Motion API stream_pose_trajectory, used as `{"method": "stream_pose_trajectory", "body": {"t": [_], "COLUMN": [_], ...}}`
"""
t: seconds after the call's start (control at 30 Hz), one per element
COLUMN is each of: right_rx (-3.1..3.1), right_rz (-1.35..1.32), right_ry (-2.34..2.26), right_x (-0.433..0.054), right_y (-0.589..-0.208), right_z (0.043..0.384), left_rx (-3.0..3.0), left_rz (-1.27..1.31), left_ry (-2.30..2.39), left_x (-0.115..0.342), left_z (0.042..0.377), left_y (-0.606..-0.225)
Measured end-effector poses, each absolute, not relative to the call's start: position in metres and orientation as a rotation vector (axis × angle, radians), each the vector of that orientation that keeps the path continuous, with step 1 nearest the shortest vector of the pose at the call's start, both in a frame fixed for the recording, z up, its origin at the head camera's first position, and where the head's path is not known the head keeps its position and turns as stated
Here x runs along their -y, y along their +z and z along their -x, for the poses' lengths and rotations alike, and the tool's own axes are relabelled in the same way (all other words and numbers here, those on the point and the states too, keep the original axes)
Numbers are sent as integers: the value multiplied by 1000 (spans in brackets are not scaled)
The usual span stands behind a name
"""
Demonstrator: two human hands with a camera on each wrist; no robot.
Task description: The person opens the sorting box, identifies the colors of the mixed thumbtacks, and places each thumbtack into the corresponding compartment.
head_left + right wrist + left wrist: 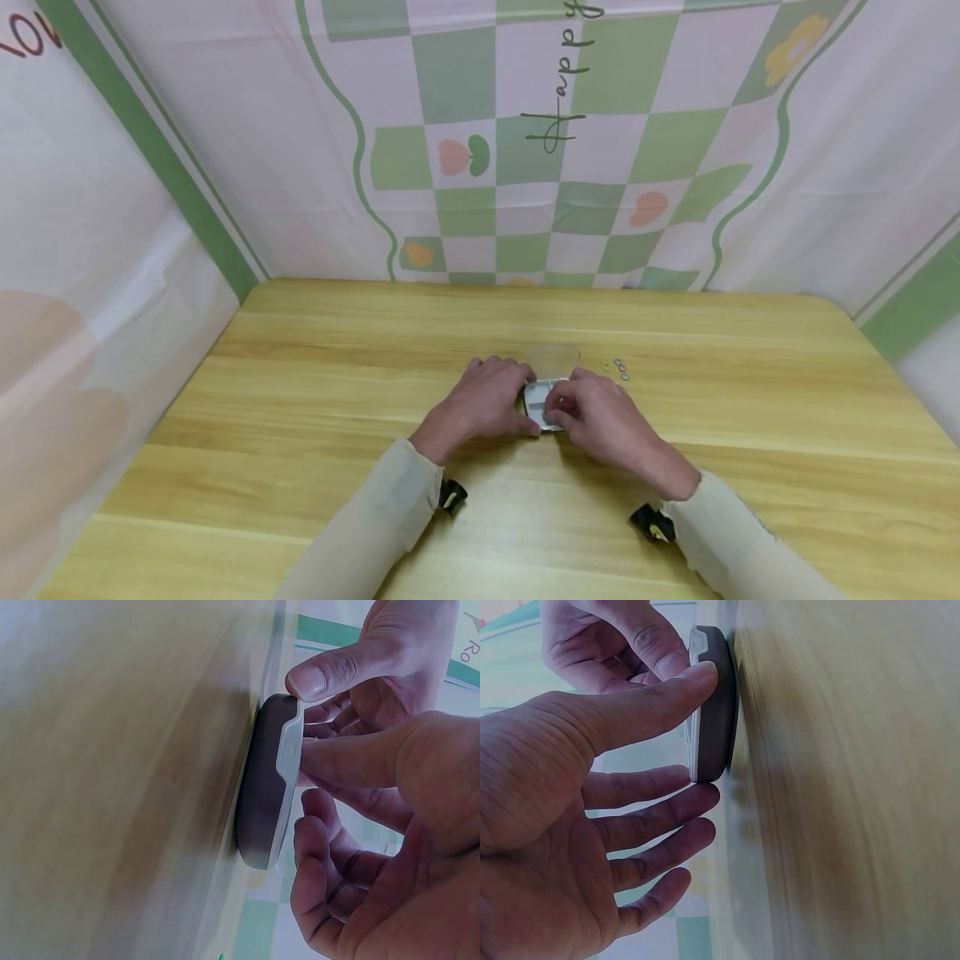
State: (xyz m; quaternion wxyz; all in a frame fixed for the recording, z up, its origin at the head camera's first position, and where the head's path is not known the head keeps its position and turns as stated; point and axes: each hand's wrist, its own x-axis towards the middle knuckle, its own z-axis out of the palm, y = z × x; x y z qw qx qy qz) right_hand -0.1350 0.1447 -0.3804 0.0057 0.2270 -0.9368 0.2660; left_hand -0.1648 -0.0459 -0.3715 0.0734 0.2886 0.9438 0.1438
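Note:
A small compartmented box with a white inside and a dark outer shell sits on the table, its clear lid folded open toward the back. My left hand holds the box from the left, thumb on the near edge and index finger at the far edge; its other fingers spread loosely. From the right, my right hand reaches over the box, thumb and index fingertips down at a compartment. Whether anything is between those fingertips is hidden. Several tiny round pieces lie right of the lid.
The wooden table has a back edge against a hanging cloth with green checks. Another cloth hangs along the left side. Black wrist devices show below both sleeves.

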Motion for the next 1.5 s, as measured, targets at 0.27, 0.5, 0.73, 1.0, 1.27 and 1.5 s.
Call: {"method": "stream_pose_trajectory", "body": {"t": [0.27, 0.5, 0.73, 1.0, 1.27, 1.5], "right_rx": [2927, 2921, 2937, 2941, 2944, 2931], "right_rz": [-724, -722, -707, -678, -635, -640], "right_ry": [833, 844, 835, 828, 802, 798], "right_x": [-145, -144, -144, -149, -155, -161], "right_y": [-380, -379, -379, -373, -366, -362], "right_z": [135, 134, 134, 136, 138, 142], "left_rx": [-2832, -2830, -2831, -2826, -2828, -2824], "left_rz": [-866, -861, -857, -864, -858, -839], "left_ry": [432, 436, 442, 440, 427, 437], "left_x": [46, 46, 47, 47, 46, 45], "left_z": [165, 165, 164, 165, 166, 165], "left_y": [-372, -372, -372, -372, -372, -372]}}
